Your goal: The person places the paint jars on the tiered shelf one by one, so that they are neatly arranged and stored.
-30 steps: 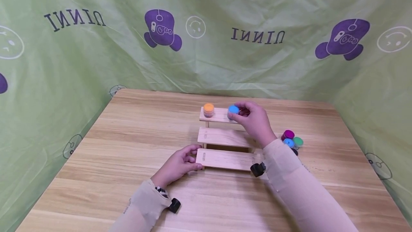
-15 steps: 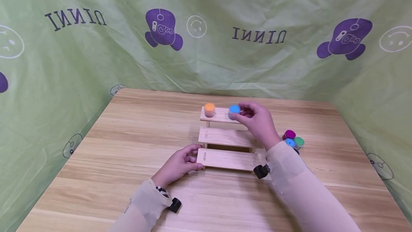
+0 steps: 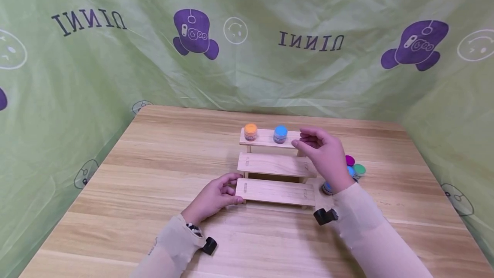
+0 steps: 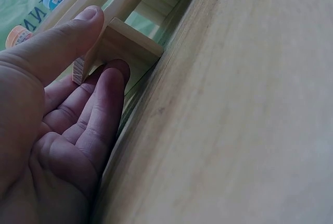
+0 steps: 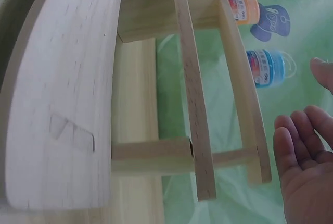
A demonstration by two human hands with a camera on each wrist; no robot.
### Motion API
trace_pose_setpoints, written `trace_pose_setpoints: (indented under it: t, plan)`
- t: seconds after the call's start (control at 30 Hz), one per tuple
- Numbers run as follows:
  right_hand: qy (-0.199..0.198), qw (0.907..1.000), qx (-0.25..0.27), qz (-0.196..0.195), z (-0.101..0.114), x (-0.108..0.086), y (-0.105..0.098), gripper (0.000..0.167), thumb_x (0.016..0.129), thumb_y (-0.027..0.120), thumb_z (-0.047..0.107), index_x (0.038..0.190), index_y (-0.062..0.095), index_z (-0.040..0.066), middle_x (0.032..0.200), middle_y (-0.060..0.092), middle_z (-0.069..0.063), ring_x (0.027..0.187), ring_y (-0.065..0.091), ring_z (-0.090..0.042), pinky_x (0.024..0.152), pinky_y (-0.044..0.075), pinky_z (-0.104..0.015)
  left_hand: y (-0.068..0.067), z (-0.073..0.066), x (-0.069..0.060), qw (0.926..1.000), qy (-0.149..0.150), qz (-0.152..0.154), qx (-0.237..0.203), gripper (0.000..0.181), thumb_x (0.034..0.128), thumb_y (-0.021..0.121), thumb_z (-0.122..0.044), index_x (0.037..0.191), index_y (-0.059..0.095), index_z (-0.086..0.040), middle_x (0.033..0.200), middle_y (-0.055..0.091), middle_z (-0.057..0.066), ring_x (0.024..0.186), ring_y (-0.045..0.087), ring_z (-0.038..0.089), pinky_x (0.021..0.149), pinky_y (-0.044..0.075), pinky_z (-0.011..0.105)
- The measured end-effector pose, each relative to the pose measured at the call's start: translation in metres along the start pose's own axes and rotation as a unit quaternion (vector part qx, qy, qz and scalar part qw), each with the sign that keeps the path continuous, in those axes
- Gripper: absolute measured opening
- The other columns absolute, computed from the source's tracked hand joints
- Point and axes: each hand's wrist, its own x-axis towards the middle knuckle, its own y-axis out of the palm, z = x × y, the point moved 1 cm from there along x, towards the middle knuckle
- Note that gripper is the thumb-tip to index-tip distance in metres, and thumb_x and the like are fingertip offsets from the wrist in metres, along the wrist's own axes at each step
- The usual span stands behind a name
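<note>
A three-tier wooden display rack (image 3: 275, 164) stands on the table. On its top tier sit an orange-lidded jar (image 3: 250, 132) at the left and a blue-lidded jar (image 3: 280, 134) near the middle, both upright. My left hand (image 3: 212, 197) grips the left end of the bottom tier; in the left wrist view the thumb and fingers lie on either side of the end panel (image 4: 130, 47). My right hand (image 3: 326, 155) is just right of the blue-lidded jar, apart from it. Its fingers are loosely bent around nothing, and the right wrist view shows a gap to the blue jar (image 5: 266, 69).
Right of the rack, partly behind my right hand and wrist, is a cluster of jars: a magenta-lidded jar (image 3: 349, 160), a green-lidded jar (image 3: 359, 170) and blue ones (image 3: 327, 188). A green printed curtain (image 3: 247, 80) surrounds the wooden table (image 3: 173, 149).
My right hand has let go of the blue-lidded jar and moved right, leaving the jar on the top tier. My left hand has stayed at the rack's left end.
</note>
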Motion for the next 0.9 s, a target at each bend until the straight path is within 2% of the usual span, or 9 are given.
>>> trace_pose_setpoints:
  t: [0.37,0.47,0.67,0.9]
  plan:
    - [-0.002,0.9978,0.032,-0.057,-0.009,-0.018,-0.024,0.050,0.087,0.081,0.031,0.126,0.067,0.003,0.115,0.068,-0.015,0.098,0.066,-0.011,0.081,0.054,-0.015,-0.002,-0.001,-0.003,1.0000,-0.006,-0.006,0.001,0.061,0.0822,0.083,-0.005,0.136,0.054,-0.004,0.117,0.061,0.017,0.088,0.067,0.023,0.071,0.057,0.025]
    - [0.009,0.9971,0.028,-0.069,-0.011,-0.023,-0.031,0.048,0.087,0.081,0.029,0.126,0.067,0.004,0.114,0.069,-0.011,0.098,0.066,-0.010,0.082,0.054,-0.015,-0.002,0.000,-0.002,0.9999,-0.008,-0.007,0.005,0.062,0.0821,0.083,-0.006,0.137,0.054,-0.005,0.118,0.061,0.017,0.089,0.067,0.023,0.072,0.057,0.025]
    - [0.026,0.9967,0.026,-0.072,-0.019,-0.030,-0.045,0.046,0.088,0.080,0.028,0.127,0.067,0.008,0.112,0.069,-0.001,0.099,0.066,-0.008,0.081,0.053,-0.013,-0.002,0.001,-0.002,1.0000,-0.004,-0.005,0.002,0.062,0.0822,0.083,-0.006,0.137,0.053,-0.003,0.117,0.061,0.017,0.090,0.067,0.023,0.073,0.058,0.026]
    - [0.037,0.9958,0.025,-0.080,-0.029,-0.036,-0.054,0.045,0.088,0.080,0.027,0.127,0.066,0.007,0.113,0.070,0.002,0.099,0.067,-0.005,0.081,0.053,-0.013,-0.001,0.001,-0.001,1.0000,-0.006,0.000,-0.003,0.063,0.0830,0.082,-0.005,0.138,0.052,-0.003,0.119,0.061,0.017,0.091,0.067,0.023,0.074,0.059,0.027]
